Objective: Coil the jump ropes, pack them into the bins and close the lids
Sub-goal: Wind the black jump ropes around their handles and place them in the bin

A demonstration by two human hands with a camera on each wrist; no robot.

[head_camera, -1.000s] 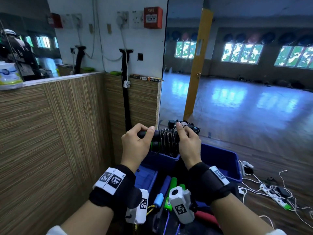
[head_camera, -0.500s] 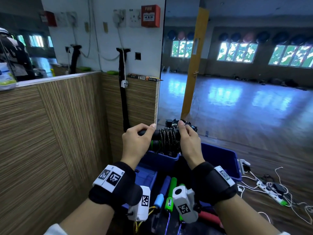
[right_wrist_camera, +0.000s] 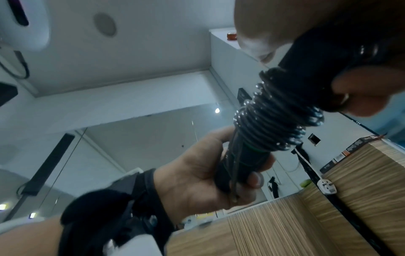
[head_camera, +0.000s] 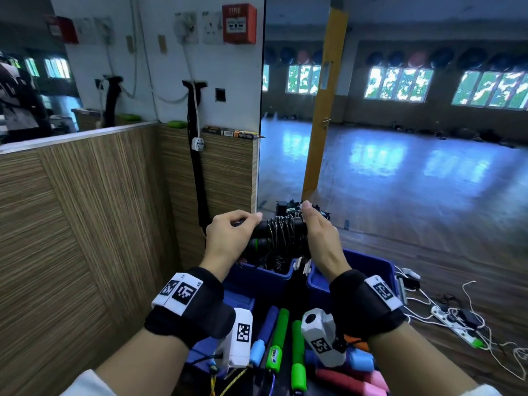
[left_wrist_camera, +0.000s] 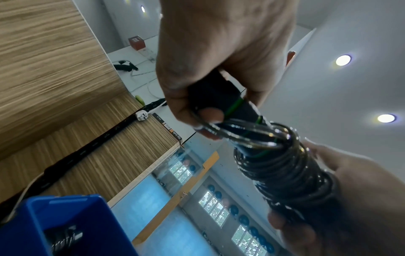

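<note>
Jump rope (head_camera: 281,234), black and coiled round its paired handles, lies level across mid-frame above a blue bin (head_camera: 261,274); your left hand (head_camera: 228,238) and right hand (head_camera: 320,238) each clamp one end, wrists raised.

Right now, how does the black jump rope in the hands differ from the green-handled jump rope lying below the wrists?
The black jump rope is held up in both hands, the left hand and the right hand; the green-handled jump rope lies loose, untouched. The black one has its cord wound tightly around its paired handles; the green one's handles lie apart, with no cord wound on them. Both are outside the blue bins.
</note>
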